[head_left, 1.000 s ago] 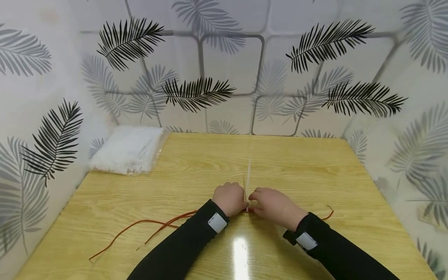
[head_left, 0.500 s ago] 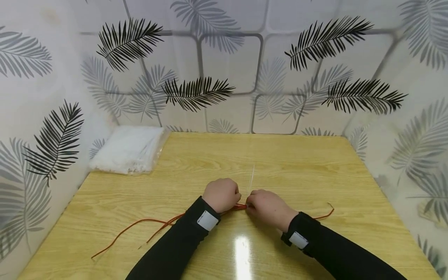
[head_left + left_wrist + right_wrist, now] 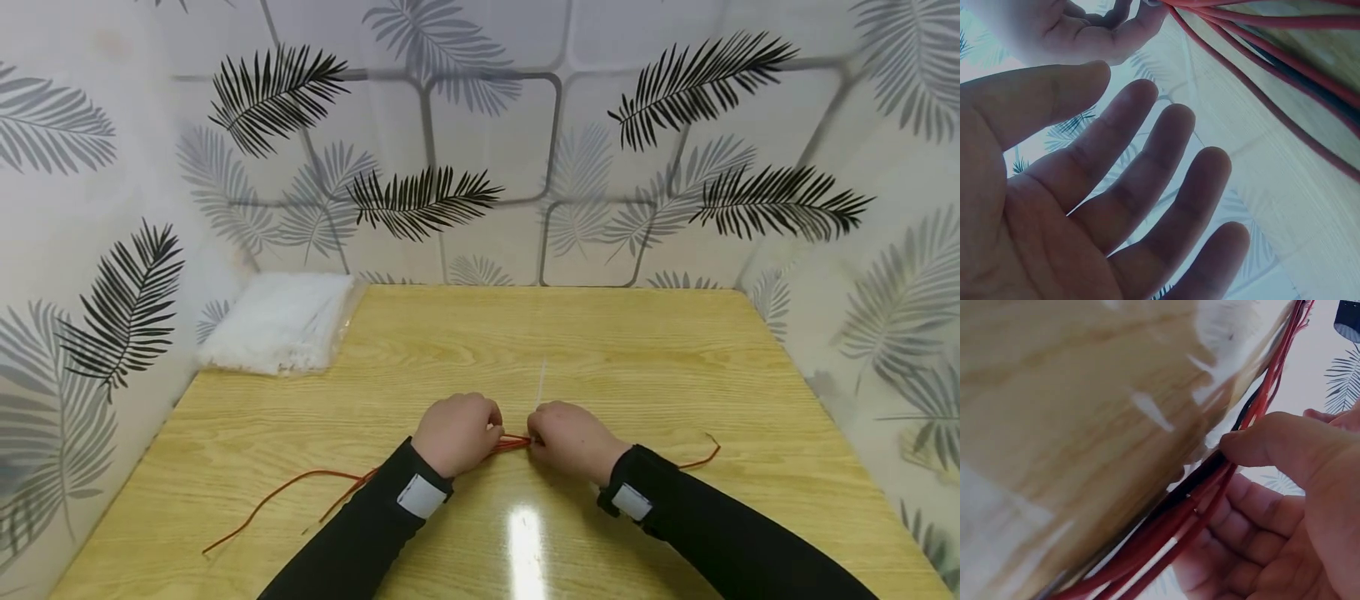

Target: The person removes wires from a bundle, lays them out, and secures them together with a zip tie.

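My right hand (image 3: 573, 437) pinches a bundle of red wires (image 3: 513, 442) at mid-table. Its thumb lies across the wires (image 3: 1210, 487) in the right wrist view, with the fingers curled behind them. A thin white cable tie (image 3: 541, 383) sticks up beside the right fingertips; where it meets the wires is hidden. My left hand (image 3: 459, 433) is just left of the right one, above the wires. The left wrist view shows that left hand (image 3: 1060, 231) with spread, loosely bent fingers and nothing between them. A dark strand or shadow runs along the red wires.
A clear bag of white cable ties (image 3: 277, 323) lies at the table's back left. Loose red wire ends (image 3: 255, 508) stretch to the left, and one wire end (image 3: 701, 461) shows at the right. A patterned curtain (image 3: 487, 142) surrounds the wooden table (image 3: 637, 358) behind and at the sides.
My left hand has drawn away to the left from the cable tie and wires. My right hand has closed in on the bundle. Less of the tie shows upright now.
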Tool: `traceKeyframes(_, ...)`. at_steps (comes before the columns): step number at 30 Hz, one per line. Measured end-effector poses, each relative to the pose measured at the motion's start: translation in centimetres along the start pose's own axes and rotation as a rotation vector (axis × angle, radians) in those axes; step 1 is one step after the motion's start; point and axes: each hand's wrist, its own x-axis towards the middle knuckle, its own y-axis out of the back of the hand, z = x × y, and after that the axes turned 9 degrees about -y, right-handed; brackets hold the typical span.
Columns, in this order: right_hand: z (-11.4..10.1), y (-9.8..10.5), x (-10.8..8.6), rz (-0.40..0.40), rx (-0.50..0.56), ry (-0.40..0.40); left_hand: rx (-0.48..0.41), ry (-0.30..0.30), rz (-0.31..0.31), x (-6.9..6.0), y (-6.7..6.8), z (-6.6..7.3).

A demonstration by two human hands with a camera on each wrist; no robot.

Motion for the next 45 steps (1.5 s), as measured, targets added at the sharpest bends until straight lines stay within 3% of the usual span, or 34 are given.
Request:
traceKeyframes(4, 0.3, -0.2, 0.2, -0.005, 0.006, 0.012, 0.007, -0.003, -0.029, 0.2, -0.6, 0.0)
traceKeyframes(9, 0.4, -0.2, 0.2, -0.007, 0.004, 0.015, 0.066, -0.059, -0.011, -0.1, -1.5, 0.0)
traceKeyframes(15, 0.5, -0.1, 0.1, -0.021, 0.069, -0.017, 0.108, -0.074, -0.049, -0.7, -2.6, -1.1)
traceKeyframes(20, 0.7, -0.2, -0.1, -0.041, 0.104, -0.044, 0.144, -0.103, -0.045, -1.6, -2.6, -2.2)
traceKeyframes(25, 0.9, 0.1, -0.6, -0.058, 0.111, -0.058, 0.169, -0.13, -0.046, -3.4, -2.4, -3.1)
traceKeyframes(30, 2.5, 1.6, -2.8, -0.077, 0.095, -0.061, 0.174, -0.153, -0.037, -5.6, -2.2, -4.0)
traceKeyframes(38, 7.8, 2.1, -9.1, -0.147, 0.035, -0.104, 0.173, -0.142, -0.106, -8.9, -1.6, -5.6)
traceKeyframes(45, 9.8, 1.8, -11.9, -0.091, -0.027, -0.076, 0.212, -0.15, -0.107, -9.9, -0.6, -6.6)
